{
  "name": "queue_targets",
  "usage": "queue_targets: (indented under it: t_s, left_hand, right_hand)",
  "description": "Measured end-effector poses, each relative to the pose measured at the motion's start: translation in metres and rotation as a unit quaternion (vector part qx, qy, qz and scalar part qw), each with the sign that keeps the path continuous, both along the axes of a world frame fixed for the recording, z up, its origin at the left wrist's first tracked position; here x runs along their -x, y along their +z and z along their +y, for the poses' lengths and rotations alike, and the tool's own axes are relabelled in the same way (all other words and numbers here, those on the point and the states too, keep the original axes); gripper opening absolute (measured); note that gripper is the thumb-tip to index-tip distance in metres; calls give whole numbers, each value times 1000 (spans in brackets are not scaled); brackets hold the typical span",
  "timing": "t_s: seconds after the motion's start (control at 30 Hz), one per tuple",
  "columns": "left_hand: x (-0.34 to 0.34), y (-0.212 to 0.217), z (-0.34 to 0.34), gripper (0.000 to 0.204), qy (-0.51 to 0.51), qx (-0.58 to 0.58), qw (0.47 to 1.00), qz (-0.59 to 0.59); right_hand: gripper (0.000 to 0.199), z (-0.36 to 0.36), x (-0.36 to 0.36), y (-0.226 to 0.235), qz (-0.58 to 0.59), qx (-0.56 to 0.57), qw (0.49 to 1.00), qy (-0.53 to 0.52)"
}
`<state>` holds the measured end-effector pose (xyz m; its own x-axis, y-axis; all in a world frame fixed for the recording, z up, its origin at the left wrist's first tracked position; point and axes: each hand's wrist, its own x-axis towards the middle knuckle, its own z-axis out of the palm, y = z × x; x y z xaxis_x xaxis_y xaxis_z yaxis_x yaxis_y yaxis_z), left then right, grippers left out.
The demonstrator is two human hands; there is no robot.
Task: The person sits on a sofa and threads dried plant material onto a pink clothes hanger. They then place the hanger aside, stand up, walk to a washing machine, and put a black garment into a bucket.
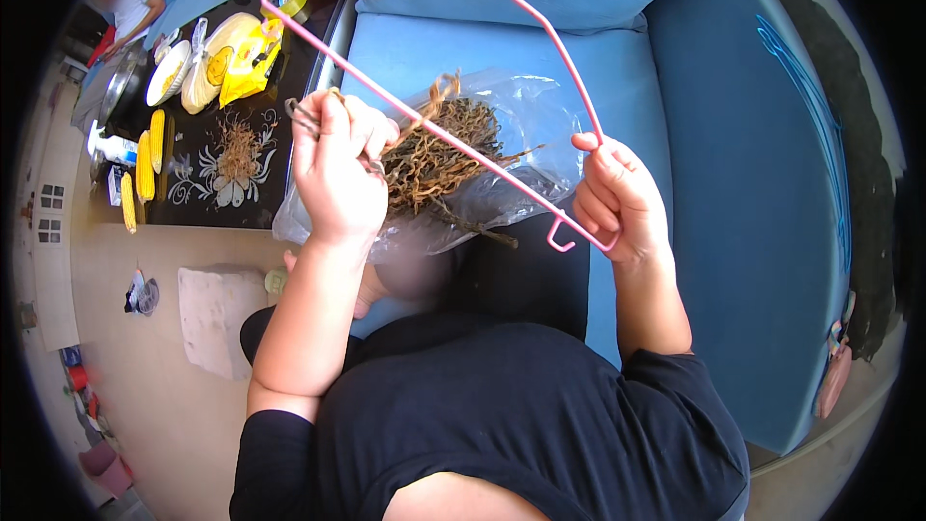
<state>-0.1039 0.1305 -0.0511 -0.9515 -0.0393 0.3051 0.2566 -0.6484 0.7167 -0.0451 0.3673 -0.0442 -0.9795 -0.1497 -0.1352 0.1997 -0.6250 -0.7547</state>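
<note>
A pink clothes hanger (pixel 502 171) is held up in front of me, its hook toward the top edge. My right hand (pixel 622 195) is closed around its right corner, near a small pink hook under the bar. Thin brown dried strips (pixel 307 116) are pinched in my left hand (pixel 336 169), left of the hanger's long bar. One curled strip (pixel 424 119) passes by the bar; whether it is looped around it I cannot tell. Below lies a clear plastic bag (pixel 545 101), opened out, with a heap of dried brown strips (pixel 434 169) on it.
On the left stands a dark table (pixel 183 207) with yellow corn cobs (pixel 145 166), a yellow packet (pixel 249 63), a white bowl (pixel 170 73) and dry scraps (pixel 238 150). Blue sofa cushions (pixel 511 48) surround the bag. A pale stool (pixel 214 318) is on the floor. Another person (pixel 135 5) sits far left.
</note>
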Motion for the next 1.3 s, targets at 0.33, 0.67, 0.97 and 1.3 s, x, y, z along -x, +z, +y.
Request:
queue_targets:
  t_s: [0.33,0.67,0.97,1.3]
  left_hand:
    - [2,-41,-11,9,-35,203,975,-86]
    - [-1,-78,0,51,-89,772,602,180]
    - [-7,-67,-6,29,-145,726,625,247]
    - [32,-75,0,16,81,842,519,121]
  right_hand:
    - [18,45,-7,-12,58,-148,974,-162]
    - [20,74,-12,-30,146,-336,880,-303]
    - [13,119,-13,-97,249,-842,375,-299]
    - [21,136,-31,-158,0,-894,448,-7]
